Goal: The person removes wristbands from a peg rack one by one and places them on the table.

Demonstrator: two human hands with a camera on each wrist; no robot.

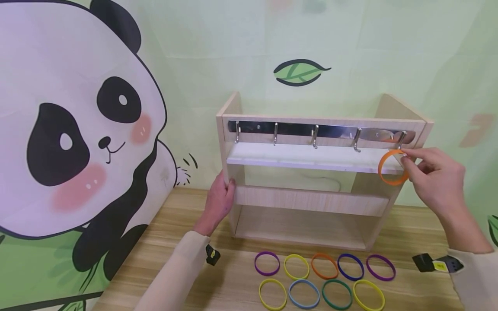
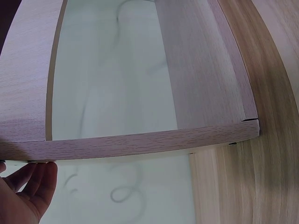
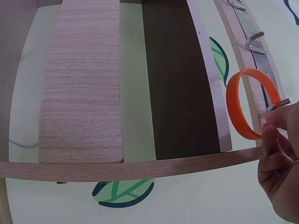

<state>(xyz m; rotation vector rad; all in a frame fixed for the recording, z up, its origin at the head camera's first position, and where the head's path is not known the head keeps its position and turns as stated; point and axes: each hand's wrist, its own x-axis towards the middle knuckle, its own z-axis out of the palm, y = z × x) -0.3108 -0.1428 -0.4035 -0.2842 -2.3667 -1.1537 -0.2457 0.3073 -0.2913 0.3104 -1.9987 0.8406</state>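
My right hand [image 1: 437, 179] pinches an orange silicone wristband [image 3: 233, 105] between thumb and fingertips. The band hangs as an upright loop right by the rightmost metal hook [image 1: 402, 138], and in the right wrist view the hook's tip overlaps the band's upper edge beside my fingers. My left hand [image 1: 218, 199] grips the left side panel of a small light-wood shelf [image 1: 311, 201], with the thumb near its front edge. Fingertips of that hand meet the panel's outer side in the left wrist view. A metal strip with several hooks [image 1: 315, 136] runs along the shelf's top front.
Several loose wristbands lie in two rows on the wooden table [image 1: 412, 242] before the shelf, among them a purple band [image 1: 255, 264], a blue band [image 1: 351, 277] and a green band [image 1: 336, 308]. A wall cloth with a printed panda [image 1: 78, 56] stands behind and at left.
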